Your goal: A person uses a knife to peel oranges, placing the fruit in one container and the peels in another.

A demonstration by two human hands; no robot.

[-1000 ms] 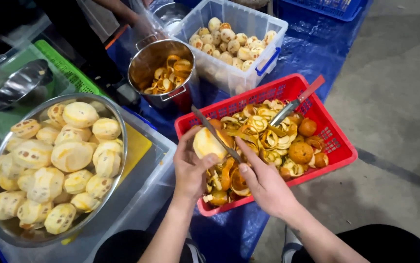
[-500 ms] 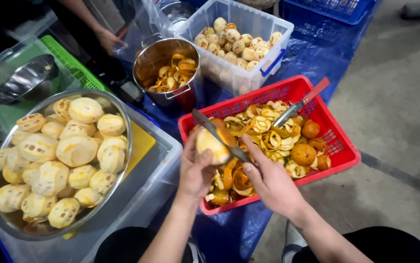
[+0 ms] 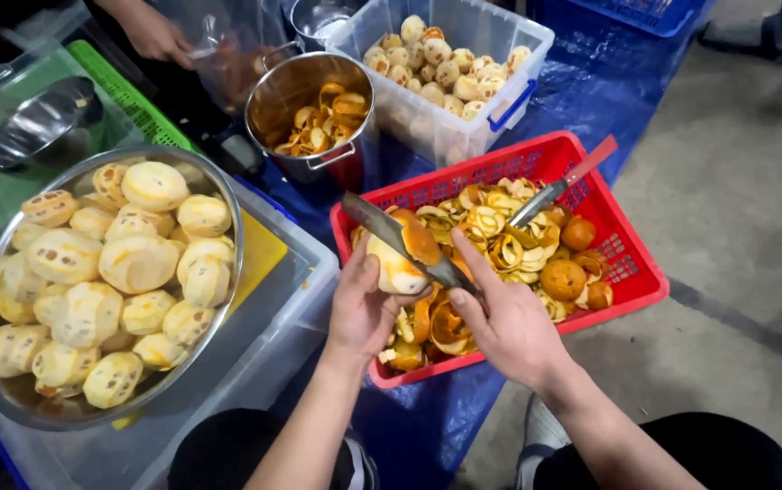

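My left hand cups a half-peeled pale yellow fruit over the near corner of the red plastic basket, fingers wrapped round its underside. My right hand grips a long steel knife, fingers closed on the handle, the blade laid flat across the top of the fruit under a flap of orange rind. Since half a second ago the blade has worked a little further across the fruit and the rind flap has lifted; both hands stay above the same corner of the basket.

The basket holds a heap of curled orange peel and a few unpeeled orange fruits on its right side. A second knife with a reddish handle lies slanted across the peel, resting on the far rim.

Near left, a wide round steel bowl sits on a clear plastic bin and is piled with peeled pale fruits. It stands just beside my left forearm.

Further off, a steel pot with side handles contains orange peel pieces. Behind the basket, a clear plastic crate with a blue latch is filled with peeled fruits. At far left a small steel bowl rests on a green tray. Another person's hand holds a clear plastic bag at the top edge; its contents are unclear.
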